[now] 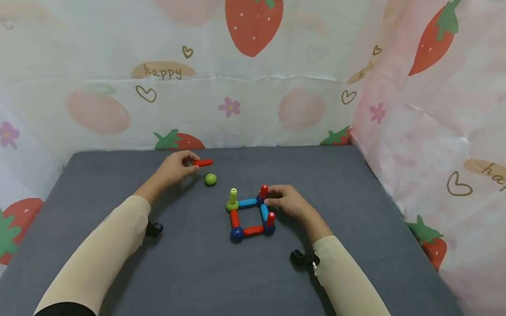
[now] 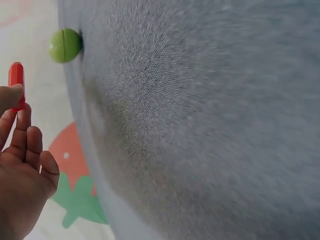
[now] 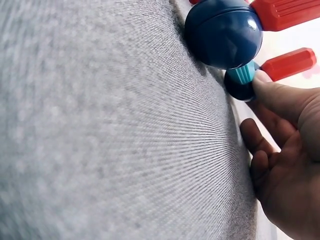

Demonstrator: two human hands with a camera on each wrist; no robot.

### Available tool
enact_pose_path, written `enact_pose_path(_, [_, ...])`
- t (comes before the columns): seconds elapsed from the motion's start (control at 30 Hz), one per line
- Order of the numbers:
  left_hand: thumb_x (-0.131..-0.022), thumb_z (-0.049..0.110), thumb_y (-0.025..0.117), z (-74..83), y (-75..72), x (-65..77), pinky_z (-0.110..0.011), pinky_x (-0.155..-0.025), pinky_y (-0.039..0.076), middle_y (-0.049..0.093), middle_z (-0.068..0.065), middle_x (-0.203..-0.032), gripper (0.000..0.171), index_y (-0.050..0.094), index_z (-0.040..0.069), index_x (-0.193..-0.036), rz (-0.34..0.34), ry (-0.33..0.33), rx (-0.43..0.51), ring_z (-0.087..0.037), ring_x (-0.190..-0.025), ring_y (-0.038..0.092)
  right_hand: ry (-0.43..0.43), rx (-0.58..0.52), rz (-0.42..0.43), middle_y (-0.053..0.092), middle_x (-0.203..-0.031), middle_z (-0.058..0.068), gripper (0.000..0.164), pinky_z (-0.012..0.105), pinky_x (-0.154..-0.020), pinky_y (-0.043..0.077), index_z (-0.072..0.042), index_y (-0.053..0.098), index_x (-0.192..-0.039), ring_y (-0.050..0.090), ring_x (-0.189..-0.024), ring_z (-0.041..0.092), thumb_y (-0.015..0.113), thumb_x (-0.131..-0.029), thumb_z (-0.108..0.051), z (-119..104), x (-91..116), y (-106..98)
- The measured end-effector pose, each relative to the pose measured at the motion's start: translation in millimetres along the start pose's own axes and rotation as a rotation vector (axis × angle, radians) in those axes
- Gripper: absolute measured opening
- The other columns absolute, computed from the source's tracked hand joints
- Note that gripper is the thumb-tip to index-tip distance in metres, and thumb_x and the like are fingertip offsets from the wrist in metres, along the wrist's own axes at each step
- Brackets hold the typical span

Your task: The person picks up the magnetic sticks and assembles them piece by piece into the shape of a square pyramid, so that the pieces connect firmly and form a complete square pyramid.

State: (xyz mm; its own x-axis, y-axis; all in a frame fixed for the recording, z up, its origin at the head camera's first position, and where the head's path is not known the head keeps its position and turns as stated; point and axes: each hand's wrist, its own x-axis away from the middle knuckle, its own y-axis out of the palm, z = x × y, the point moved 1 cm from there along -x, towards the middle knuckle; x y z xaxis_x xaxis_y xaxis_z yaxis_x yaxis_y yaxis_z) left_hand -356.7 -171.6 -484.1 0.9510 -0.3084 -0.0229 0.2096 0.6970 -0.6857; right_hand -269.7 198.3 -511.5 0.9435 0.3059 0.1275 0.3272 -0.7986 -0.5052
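Note:
My left hand (image 1: 176, 166) pinches a red rod (image 1: 203, 162) between thumb and fingertips, above the far part of the table. A loose green ball (image 1: 211, 179) lies just below that rod. My right hand (image 1: 288, 199) holds the far right dark blue ball (image 3: 239, 86) of a square frame of rods and balls, thumb on its near side. Two light blue rods (image 1: 248, 203) and two red rods (image 1: 253, 231) form the sides. Red rods stand on both right corners, and a yellow-green rod (image 1: 233, 195) stands on the yellow-green ball (image 1: 232, 206). The near left ball (image 1: 237, 234) has no upright rod.
A dark grey cloth (image 1: 191, 289) covers the table. Strawberry-printed sheeting (image 1: 257, 94) rises behind it and along the sides. Dark wrist-worn devices (image 1: 301, 258) hang beside both forearms, close above the cloth.

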Motion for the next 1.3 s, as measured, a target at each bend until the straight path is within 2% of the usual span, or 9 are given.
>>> enact_pose_path(0.3, [-0.099, 0.022, 0.068, 12.5, -6.3, 32.4, -0.04, -0.077, 0.046, 0.063, -0.01, -0.109, 0.023, 0.065, 0.012, -0.12, -0.03, 0.056, 0.022, -0.028, -0.096, 0.054, -0.018, 0.02, -0.005, 0.071, -0.126, 0.007, 0.032, 0.046, -0.105, 0.047, -0.013, 0.072, -0.129, 0.063, -0.116, 0.024, 0.072, -0.097, -0.018, 0, 0, 0])
enact_pose_path(0.43, [-0.099, 0.022, 0.069, 24.6, -6.2, 48.1, -0.039, -0.08, 0.046, 0.064, -0.008, -0.108, 0.023, 0.066, 0.013, -0.119, -0.061, 0.099, 0.034, -0.026, -0.099, 0.053, -0.017, 0.018, -0.006, 0.071, -0.126, 0.006, 0.032, 0.046, -0.104, 0.047, -0.013, 0.072, -0.129, 0.063, -0.116, 0.023, 0.072, -0.098, -0.018, 0, 1, -1])
enact_pose_path(0.6, [-0.096, 0.019, 0.073, 41.7, -4.0, 66.8, -0.037, -0.073, 0.048, 0.063, -0.006, -0.103, 0.021, 0.067, 0.015, -0.116, -0.113, 0.139, 0.085, -0.027, -0.093, 0.054, -0.014, 0.004, -0.006, 0.071, -0.128, 0.005, 0.032, 0.047, -0.107, 0.046, -0.015, 0.072, -0.129, 0.062, -0.118, 0.024, 0.072, -0.098, -0.017, -2, 2, 0])
enact_pose_path(0.77, [-0.095, 0.019, 0.074, 55.3, 3.5, 82.6, -0.035, -0.074, 0.048, 0.065, -0.003, -0.101, 0.02, 0.07, 0.015, -0.115, -0.164, 0.179, 0.112, -0.024, -0.092, 0.055, -0.009, 0.006, -0.007, 0.071, -0.127, 0.005, 0.032, 0.046, -0.106, 0.046, -0.015, 0.072, -0.129, 0.062, -0.117, 0.023, 0.072, -0.097, -0.018, -2, 1, 1])
enact_pose_path(1.03, [-0.094, 0.019, 0.075, 74.3, 20.9, 97.0, -0.036, -0.075, 0.048, 0.068, 0.001, -0.102, 0.021, 0.072, 0.015, -0.115, -0.243, 0.194, 0.116, -0.022, -0.094, 0.055, -0.013, 0.0, -0.008, 0.071, -0.127, 0.004, 0.032, 0.044, -0.101, 0.048, -0.017, 0.073, -0.129, 0.063, -0.114, 0.021, 0.072, -0.097, -0.019, 2, 1, 1])
enact_pose_path(1.3, [-0.094, 0.023, 0.076, 89.9, 40.8, 102.3, -0.035, -0.074, 0.047, 0.066, 0.004, -0.104, 0.025, 0.073, 0.012, -0.116, -0.299, 0.189, 0.082, -0.022, -0.096, 0.053, -0.012, 0.001, -0.003, 0.071, -0.127, 0.004, 0.032, 0.041, -0.096, 0.049, -0.017, 0.072, -0.13, 0.063, -0.113, 0.022, 0.072, -0.098, -0.019, 1, 1, 1])
